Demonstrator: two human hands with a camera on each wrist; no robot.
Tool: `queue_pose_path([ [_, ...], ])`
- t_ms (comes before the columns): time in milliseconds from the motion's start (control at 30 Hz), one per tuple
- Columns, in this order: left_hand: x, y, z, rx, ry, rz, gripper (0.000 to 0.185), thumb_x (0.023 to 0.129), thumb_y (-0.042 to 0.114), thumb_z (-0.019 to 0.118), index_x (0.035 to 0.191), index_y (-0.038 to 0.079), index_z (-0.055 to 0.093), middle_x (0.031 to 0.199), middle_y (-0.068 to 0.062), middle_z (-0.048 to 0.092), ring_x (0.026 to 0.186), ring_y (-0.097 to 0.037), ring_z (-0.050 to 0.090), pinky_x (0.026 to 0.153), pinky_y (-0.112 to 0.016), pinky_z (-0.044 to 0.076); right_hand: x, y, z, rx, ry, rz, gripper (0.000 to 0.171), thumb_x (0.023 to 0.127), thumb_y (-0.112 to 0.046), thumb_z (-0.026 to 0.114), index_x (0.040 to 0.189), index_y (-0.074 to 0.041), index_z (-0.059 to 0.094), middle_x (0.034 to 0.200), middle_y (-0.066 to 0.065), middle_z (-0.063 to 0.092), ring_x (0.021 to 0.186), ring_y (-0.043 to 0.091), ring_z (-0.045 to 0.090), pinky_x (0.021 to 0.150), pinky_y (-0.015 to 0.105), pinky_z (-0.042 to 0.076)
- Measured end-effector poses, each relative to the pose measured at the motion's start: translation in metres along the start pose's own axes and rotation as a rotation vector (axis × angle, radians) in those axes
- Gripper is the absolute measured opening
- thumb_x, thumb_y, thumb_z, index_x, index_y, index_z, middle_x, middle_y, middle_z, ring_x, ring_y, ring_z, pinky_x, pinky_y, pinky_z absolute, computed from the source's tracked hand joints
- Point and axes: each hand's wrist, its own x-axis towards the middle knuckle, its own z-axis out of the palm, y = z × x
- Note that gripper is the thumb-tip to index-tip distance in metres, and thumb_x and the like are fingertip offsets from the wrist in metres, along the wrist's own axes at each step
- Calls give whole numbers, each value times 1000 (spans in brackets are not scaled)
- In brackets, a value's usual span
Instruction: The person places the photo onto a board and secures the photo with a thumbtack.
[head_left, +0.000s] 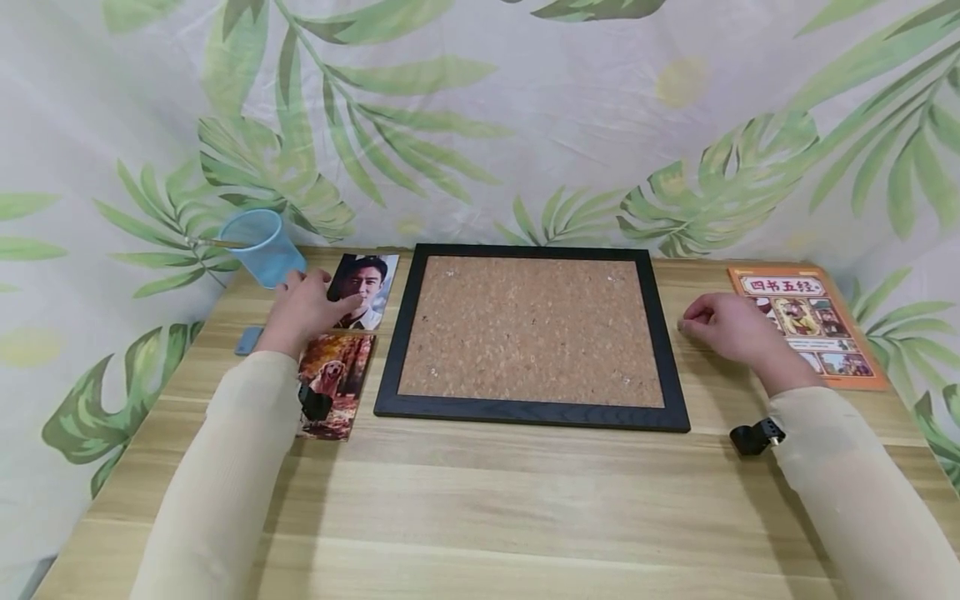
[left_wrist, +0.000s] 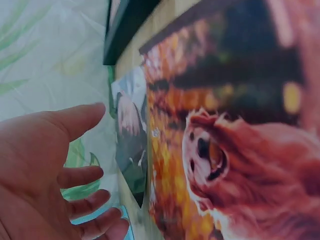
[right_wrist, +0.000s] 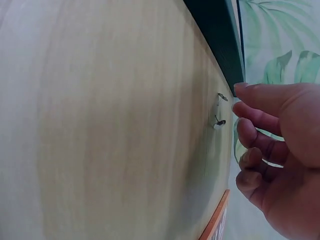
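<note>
Orange book (head_left: 817, 325) titled 四书五经, right hand (head_left: 731, 327) beside it

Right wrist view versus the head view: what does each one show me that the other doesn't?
Only the right wrist view shows two clear push pins lying on the table by the right hand's fingertips. Only the head view shows the cork board, blue cup, portrait photo, dog photo and left hand. Both show the right hand, the board's black frame, the orange book and the wooden table.
</note>
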Motion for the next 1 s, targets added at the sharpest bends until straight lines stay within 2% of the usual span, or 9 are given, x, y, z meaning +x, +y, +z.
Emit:
queue_pose_path([
  [200, 6, 4, 4, 3, -59, -37, 101, 82, 58, 63, 145, -6, 21, 139, -40, 13, 123, -61, 21, 93, -69, 32, 0, 1, 5, -1, -10, -20, 19, 90, -21, 64, 94, -3, 69, 83, 8, 66, 74, 19, 58, 68, 35, 43],
  [333, 9, 2, 7, -16, -54, -55, 97, 80, 53, 69, 144, -5, 23, 139, -39, 14, 121, -59, 25, 94, -67, 33, 0, 0, 6, 1, -7, -32, 15, 90, -17, 64, 93, -4, 69, 82, 8, 66, 75, 20, 58, 69, 35, 44],
  [533, 16, -4, 10, -80, 19, -12, 79, 82, 35, 72, 139, -3, 34, 135, -38, 25, 117, -52, 35, 98, -62, 33, 0, -1, 6, 0, 2, -31, 13, 90, -17, 63, 92, -5, 68, 83, 8, 64, 76, 21, 57, 70, 37, 43],
  [733, 20, -9, 9, -150, 67, 72, 51, 90, 19, 62, 133, -3, 45, 134, -32, 42, 122, -45, 39, 101, -58, 32, 0, -1, 5, 4, 22, -48, 14, 91, -17, 61, 92, -5, 67, 90, 12, 65, 85, 27, 57, 77, 44, 42],
  [867, 17, -12, 6, -238, 144, 88, 38, 94, 18, 56, 127, -2, 53, 128, -28, 49, 110, -40, 48, 91, -53, 40, -2, -2, 4, 14, 78, -50, 15, 91, -18, 59, 92, -5, 66, 93, 14, 65, 84, 28, 56, 74, 43, 42],
  [1000, 10, -14, 2, -320, 254, 103, 33, 96, 20, 54, 122, 1, 59, 118, -23, 55, 92, -30, 52, 74, -39, 43, -3, -4, 3, 8, 139, -37, 15, 91, -19, 58, 92, -6, 66, 88, 13, 65, 78, 26, 57, 69, 40, 41],
])
